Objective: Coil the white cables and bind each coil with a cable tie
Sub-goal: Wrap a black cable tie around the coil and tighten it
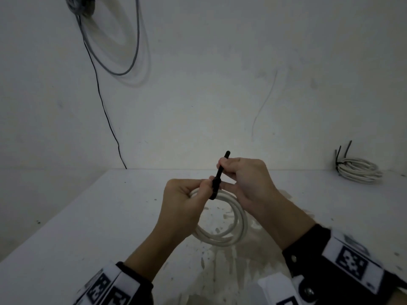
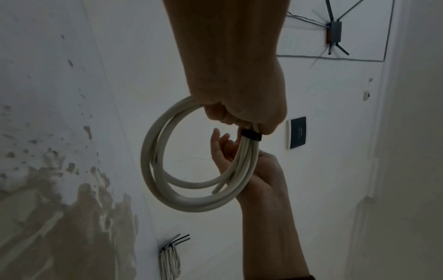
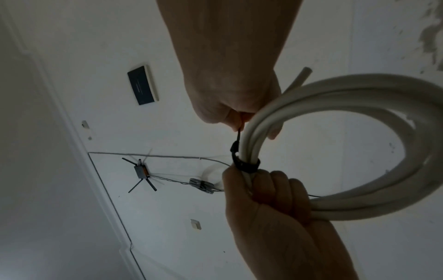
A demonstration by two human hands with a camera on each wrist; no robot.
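A small coil of white cable (image 1: 222, 230) hangs in front of me above the white table (image 1: 92, 227). My left hand (image 1: 199, 190) grips the coil at its top, fingers curled round the strands. A black cable tie (image 1: 217, 180) is looped round the strands right beside that grip. My right hand (image 1: 224, 167) pinches the tie's tail, which sticks up past the fingers. In the left wrist view the tie's black band (image 2: 250, 134) sits snug on the coil (image 2: 153, 166) just below my left hand (image 2: 230, 115). In the right wrist view my right hand (image 3: 236, 121) holds the tail above the band (image 3: 246, 163).
A second white coil (image 1: 357, 171), bound with black ties whose tails stick up, lies at the table's back right by the wall. Grey cable loops (image 1: 130, 58) and a thin black wire (image 1: 103, 106) hang on the wall at the left. A stained patch (image 1: 220, 271) marks the table's near part.
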